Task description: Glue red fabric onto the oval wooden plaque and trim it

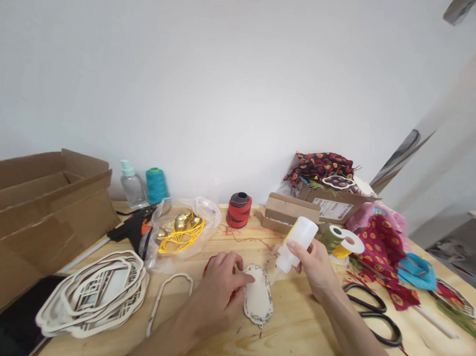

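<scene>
A squeeze bottle of white translucent plastic point(304, 233) is tilted nozzle-down in my right hand point(315, 266), which is closed around it. The nozzle tip is close to the right edge of a cream oval plaque point(258, 297) with a scalloped, patterned border, lying on the table. My left hand point(223, 284) rests at the plaque's left side, with its fingers bent and its thumb pressed on the plaque to hold it. Something red point(209, 265) shows partly from under the left hand; most of it is hidden.
Stacked wooden frames point(93, 298), a single thin frame point(158, 296) and a glue gun point(132, 230) lie left. Behind are a bag of gold bells point(182, 228) and a red thread spool point(238, 210). Black-handled scissors point(378, 326) and patterned fabric point(383, 246) lie right.
</scene>
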`<state>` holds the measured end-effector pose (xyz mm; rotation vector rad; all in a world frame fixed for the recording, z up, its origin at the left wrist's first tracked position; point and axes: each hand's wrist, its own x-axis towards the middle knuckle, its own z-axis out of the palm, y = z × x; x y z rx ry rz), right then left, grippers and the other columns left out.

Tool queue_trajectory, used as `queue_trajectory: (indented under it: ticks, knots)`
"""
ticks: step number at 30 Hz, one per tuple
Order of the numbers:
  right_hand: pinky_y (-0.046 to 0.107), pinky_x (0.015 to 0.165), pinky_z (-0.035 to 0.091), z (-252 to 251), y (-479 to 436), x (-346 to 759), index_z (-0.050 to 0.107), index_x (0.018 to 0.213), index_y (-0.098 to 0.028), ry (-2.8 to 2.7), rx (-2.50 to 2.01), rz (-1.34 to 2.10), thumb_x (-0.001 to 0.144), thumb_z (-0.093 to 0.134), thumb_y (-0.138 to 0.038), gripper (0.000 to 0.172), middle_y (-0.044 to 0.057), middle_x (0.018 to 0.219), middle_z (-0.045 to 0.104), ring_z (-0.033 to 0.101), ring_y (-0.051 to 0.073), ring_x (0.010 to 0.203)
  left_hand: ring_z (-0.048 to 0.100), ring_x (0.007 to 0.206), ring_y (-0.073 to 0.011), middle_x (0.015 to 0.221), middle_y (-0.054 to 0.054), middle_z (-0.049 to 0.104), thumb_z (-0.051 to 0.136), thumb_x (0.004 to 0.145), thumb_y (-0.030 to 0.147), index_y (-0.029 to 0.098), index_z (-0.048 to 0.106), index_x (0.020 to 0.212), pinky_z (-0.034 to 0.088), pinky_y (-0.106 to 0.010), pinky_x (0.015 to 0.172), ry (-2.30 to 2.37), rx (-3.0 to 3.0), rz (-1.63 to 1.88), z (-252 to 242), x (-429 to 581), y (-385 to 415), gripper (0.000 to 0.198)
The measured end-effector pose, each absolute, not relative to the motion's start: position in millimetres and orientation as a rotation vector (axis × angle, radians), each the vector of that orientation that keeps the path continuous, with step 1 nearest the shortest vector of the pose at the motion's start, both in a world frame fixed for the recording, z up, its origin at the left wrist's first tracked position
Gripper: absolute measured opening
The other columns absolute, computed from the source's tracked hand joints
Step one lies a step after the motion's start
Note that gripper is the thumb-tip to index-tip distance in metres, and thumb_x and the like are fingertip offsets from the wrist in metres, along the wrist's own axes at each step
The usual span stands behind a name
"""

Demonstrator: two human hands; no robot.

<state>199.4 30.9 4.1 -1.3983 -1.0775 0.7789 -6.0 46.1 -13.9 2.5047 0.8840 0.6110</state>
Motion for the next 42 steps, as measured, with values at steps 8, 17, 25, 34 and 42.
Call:
queue_trajectory:
  ticks: [8, 17, 25, 34, 42]
  knots:
    - [0.021, 0.032, 0.032, 0, 33, 200, 0.05, 0.056, -0.016, -1.099, -1.45, 0.743, 0.066, 0.06, -0.04, 0.028, -0.002, 0.046, 0.053, 0.038, 0.008, 0.032, 0.045, 0.087, -0.0222, 0.089, -0.006, 0.049, 0.042, 0.074, 0.008, 0.023, 0.064, 0.094, 0.037, -0.04, 0.076, 0.886, 2.502, 0.598, -14, -7, 43, 0.034]
    - [0.023, 0.038, 0.041, 6, 27, 197, 0.053, 0.064, -0.017, -1.25, -1.527, 0.535, 0.063, 0.062, -0.038, 0.024, 0.002, 0.055, 0.06, 0.052, 0.014, 0.043, 0.044, 0.087, -0.0219, 0.089, -0.006, 0.048, 0.042, 0.074, 0.009, 0.022, 0.065, 0.094, 0.036, -0.039, 0.077, 0.889, 2.517, 0.607, -18, -7, 48, 0.033]
    - [0.025, 0.042, 0.042, 9, 15, 185, 0.056, 0.053, -0.018, -1.473, -1.592, 0.33, 0.058, 0.067, -0.036, 0.022, 0.001, 0.048, 0.059, 0.054, 0.017, 0.045, 0.043, 0.085, -0.0223, 0.088, -0.005, 0.047, 0.044, 0.074, 0.011, 0.025, 0.064, 0.094, 0.036, -0.039, 0.075, 0.916, 2.544, 0.58, -19, -5, 47, 0.032]
    - [0.026, 0.044, 0.043, -10, 7, 187, 0.056, 0.056, -0.019, -1.532, -1.607, 0.237, 0.062, 0.063, -0.033, 0.018, 0.002, 0.052, 0.06, 0.056, 0.018, 0.047, 0.043, 0.085, -0.0221, 0.087, -0.005, 0.048, 0.043, 0.077, 0.015, 0.026, 0.065, 0.096, 0.036, -0.039, 0.075, 0.918, 2.538, 0.585, -21, -5, 47, 0.031]
    - [0.028, 0.051, 0.047, -9, 10, 188, 0.057, 0.057, -0.018, -1.527, -1.587, 0.254, 0.064, 0.063, -0.032, 0.017, 0.004, 0.06, 0.064, 0.06, 0.021, 0.056, 0.044, 0.086, -0.0225, 0.088, -0.006, 0.049, 0.044, 0.078, 0.015, 0.026, 0.064, 0.099, 0.036, -0.04, 0.075, 0.927, 2.531, 0.566, -21, -3, 48, 0.031]
